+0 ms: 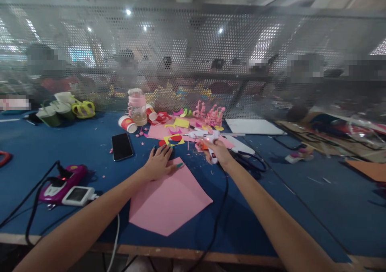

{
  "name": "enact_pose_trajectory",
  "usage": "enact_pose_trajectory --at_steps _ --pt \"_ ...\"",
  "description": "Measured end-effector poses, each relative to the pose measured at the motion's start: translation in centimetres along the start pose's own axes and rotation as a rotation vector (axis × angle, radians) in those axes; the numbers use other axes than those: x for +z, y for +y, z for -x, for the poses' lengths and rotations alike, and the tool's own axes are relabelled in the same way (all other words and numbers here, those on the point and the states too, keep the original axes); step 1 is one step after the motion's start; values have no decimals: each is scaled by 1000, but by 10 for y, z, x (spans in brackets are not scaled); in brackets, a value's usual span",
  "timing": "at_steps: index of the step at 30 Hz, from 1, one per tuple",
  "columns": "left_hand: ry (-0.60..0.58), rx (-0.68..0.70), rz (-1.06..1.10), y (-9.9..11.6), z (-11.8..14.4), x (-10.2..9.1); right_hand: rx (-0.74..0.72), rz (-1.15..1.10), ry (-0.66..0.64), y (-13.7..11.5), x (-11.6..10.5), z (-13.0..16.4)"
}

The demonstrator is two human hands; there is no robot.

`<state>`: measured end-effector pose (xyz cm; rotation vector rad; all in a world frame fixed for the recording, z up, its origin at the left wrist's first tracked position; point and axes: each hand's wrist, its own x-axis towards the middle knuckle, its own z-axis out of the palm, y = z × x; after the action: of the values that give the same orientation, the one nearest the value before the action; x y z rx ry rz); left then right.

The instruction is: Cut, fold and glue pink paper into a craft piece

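Glue gun (211, 140) in right hand (219, 153) — nozzle points left.

Phone (122, 146) left of paper sheet (167, 197) on table (301, 207), w/ jar (137, 106) behind, scissors (251, 165) right

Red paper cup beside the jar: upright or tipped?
Tipped. The red paper cup lies on its side on the blue table, white mouth facing the camera.

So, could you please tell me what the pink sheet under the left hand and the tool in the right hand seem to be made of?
The pink sheet looks like matte craft paper: thin, flat, straight-cut edges, no shine. The left hand lies on its top corner. The white tool gripped by the right hand looks like smooth moulded plastic, probably a glue gun, with a black cord trailing off it.
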<state>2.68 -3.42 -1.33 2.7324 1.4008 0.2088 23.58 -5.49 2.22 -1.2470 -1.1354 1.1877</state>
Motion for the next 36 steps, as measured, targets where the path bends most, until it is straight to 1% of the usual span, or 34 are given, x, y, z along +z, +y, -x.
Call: enact_pose_trajectory --at_steps 2,8,10,11,15,19,20,22,24,26,29,32,36 --pt "79 -1 -4 -2 -1 1 -2 8 -23 0 -1 1" --pt "441 -87 46 -9 -4 -9 -19 26 -107 2 -2 3" --pt "516 -89 39 -12 -4 -12 -11 41 -145 1 -1 5" --pt "535 -85 36 -13 -4 -12 -8 51 -166 1 0 6" --pt "549 -70 69 -12 -3 -11 -6 86 -244 -1 4 10" --pt "551 -77 234 -8 -2 -13 0 99 -273 -1 7 13" --pt "542 -88 315 -7 -2 -14 1 85 -268 -1 7 14" --pt "487 -94 552 -5 -3 -14 3 31 -247 0 9 14" --pt "393 -76 838 -3 -6 -12 1 -41 -230 0 11 14" --pt "306 -63 1086 0 -9 -8 0 -100 -242 -1 14 15" --pt "234 -117 1323 2 -13 -5 20 -173 -283 -2 18 15" --pt "228 -191 1433 0 -15 -5 42 -249 -289 -3 19 15" --pt "291 -252 1446 -5 -16 -11 41 -268 -203 -5 14 12"
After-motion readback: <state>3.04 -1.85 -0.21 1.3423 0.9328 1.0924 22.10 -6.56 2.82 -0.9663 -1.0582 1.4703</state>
